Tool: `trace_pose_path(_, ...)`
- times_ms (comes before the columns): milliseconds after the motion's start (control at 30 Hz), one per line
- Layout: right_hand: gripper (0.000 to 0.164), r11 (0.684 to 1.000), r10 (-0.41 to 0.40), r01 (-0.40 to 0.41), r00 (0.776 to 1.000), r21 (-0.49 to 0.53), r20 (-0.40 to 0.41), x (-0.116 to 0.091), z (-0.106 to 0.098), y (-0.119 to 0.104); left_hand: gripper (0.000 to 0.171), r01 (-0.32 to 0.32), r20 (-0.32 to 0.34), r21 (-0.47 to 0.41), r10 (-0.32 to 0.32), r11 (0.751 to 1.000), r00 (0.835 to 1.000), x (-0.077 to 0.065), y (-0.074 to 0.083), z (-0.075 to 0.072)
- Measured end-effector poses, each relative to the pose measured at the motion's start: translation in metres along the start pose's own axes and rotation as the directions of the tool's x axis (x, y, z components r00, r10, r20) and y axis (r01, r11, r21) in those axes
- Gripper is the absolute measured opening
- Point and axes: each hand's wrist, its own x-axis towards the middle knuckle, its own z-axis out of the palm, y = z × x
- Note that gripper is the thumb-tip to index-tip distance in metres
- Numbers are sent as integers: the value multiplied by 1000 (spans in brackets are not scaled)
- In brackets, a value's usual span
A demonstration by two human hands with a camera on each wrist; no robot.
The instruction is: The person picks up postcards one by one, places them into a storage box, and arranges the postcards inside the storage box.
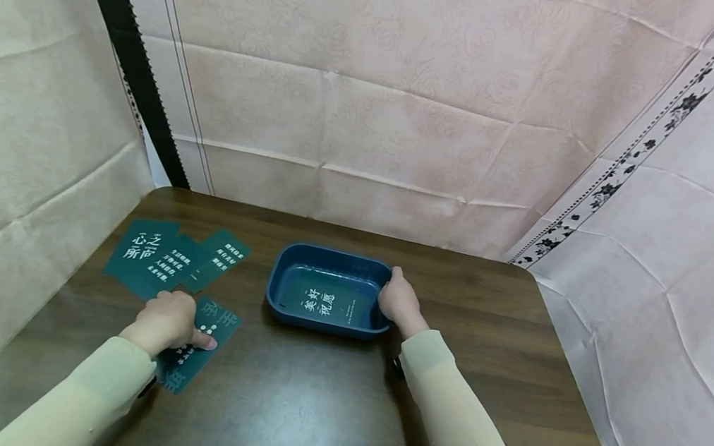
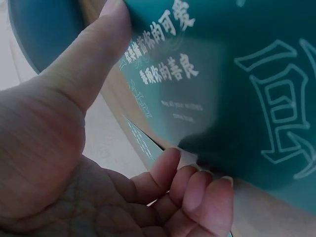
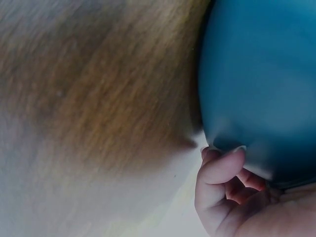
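Note:
My left hand [image 1: 165, 323] holds a green card [image 1: 201, 365] with white lettering at the left of the table. In the left wrist view the thumb lies along one edge of that card, while curled fingertips [image 2: 205, 195] meet the opposite edge. A deep blue rectangular plastic tray [image 1: 335, 251] sits in the middle, with another green card [image 1: 324, 304] lying flat inside it. On the tray's right end, my right hand [image 1: 400, 301] grips the rim. The right wrist view shows its bent fingers right against the tray's outer wall [image 3: 261, 84].
Three more green cards overlap in a fan beyond my left hand: a left one [image 1: 141, 241], a middle one [image 1: 165, 266] and a right one [image 1: 221, 259]. They lie on the brown wooden table [image 1: 484, 376]. Pale patterned cloth [image 1: 371, 132] hangs behind the table and along both sides.

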Motion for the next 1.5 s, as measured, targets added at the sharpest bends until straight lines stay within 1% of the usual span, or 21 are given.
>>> trace_pose_path(167, 53, 1000, 2, -2, 1000, -7, 1, -1, 0, 0, 115, -1, -13, -8, 1, 1000, 1000, 0, 0, 1)
trace_pose_path(233, 53, 1000, 5, -5, 1000, -10, 4, -1, 0, 0, 117, 11, -16, -23, -11, 1000, 1000, 0, 0, 2)
trace_pose_path(400, 53, 1000, 8, -8, 1000, -2, 4, -1, 0, -1, 118, 54, -12, -98, -55, 994, 998, 1, 0, 3)
trace_pose_path(467, 53, 1000, 7, -7, 1000, 3, 4, -1, 0, -1, 117, 53, -15, -126, -55, 991, 998, 1, -1, 3)
trace_pose_path(567, 53, 1000, 9, -9, 1000, 9, 5, -1, -1, -1, 117, 16, -18, -152, -19, 988, 1000, 2, -5, 4)
trace_pose_path(633, 53, 1000, 8, -8, 1000, 7, 6, 0, -1, -1, 117, -32, -14, -170, 30, 985, 999, 4, -10, 4)
trace_pose_path(733, 53, 1000, 8, -8, 1000, 7, 5, -1, -1, -1, 106, -98, -9, -220, 98, 971, 995, 8, -19, 2)
trace_pose_path(767, 53, 1000, 5, -5, 1000, 6, 4, -1, 0, -1, 96, -113, -8, -238, 114, 965, 993, 9, -22, 2)
trace_pose_path(833, 52, 1000, 3, -3, 1000, 7, 1, -1, 0, -1, 72, -139, -10, -283, 142, 949, 990, 12, -28, 1)
trace_pose_path(900, 52, 1000, 2, -2, 1000, 10, -1, -2, 0, -2, 47, -148, -8, -335, 155, 930, 988, 13, -32, 1)
trace_pose_path(933, 53, 1000, 3, -3, 1000, 11, -2, -2, 0, -2, 38, -157, -7, -358, 166, 920, 986, 13, -34, 0)
trace_pose_path(967, 53, 1000, 4, -4, 1000, 11, -3, -2, 0, -2, 34, -165, -5, -387, 177, 907, 984, 13, -35, 0)
trace_pose_path(1100, 53, 1000, 8, -8, 1000, 8, 0, -2, 0, -1, 33, -181, 10, -502, 215, 846, 977, 14, -37, -1)
trace_pose_path(1167, 53, 1000, 8, -8, 1000, 6, 1, -2, 1, -1, 29, -173, 22, -557, 223, 812, 974, 14, -36, -3)
trace_pose_path(1267, 53, 1000, 2, -2, 1000, 5, 1, -1, 1, -1, 27, -178, 27, -597, 241, 782, 970, 14, -35, -7)
trace_pose_path(1400, 53, 1000, 9, -9, 1000, 11, -4, 0, 1, 0, 32, -193, 6, -635, 255, 748, 967, 18, -30, -15)
trace_pose_path(1433, 53, 1000, 10, -10, 1000, 11, -4, 0, 1, 0, 32, -188, 6, -650, 253, 736, 968, 19, -28, -17)
trace_pose_path(1467, 53, 1000, 12, -12, 1000, 11, -4, 0, 1, 0, 33, -187, 5, -669, 256, 719, 967, 20, -25, -19)
trace_pose_path(1500, 53, 1000, 14, -14, 1000, 10, -4, 0, 1, 0, 33, -185, 0, -680, 252, 710, 968, 21, -23, -21)
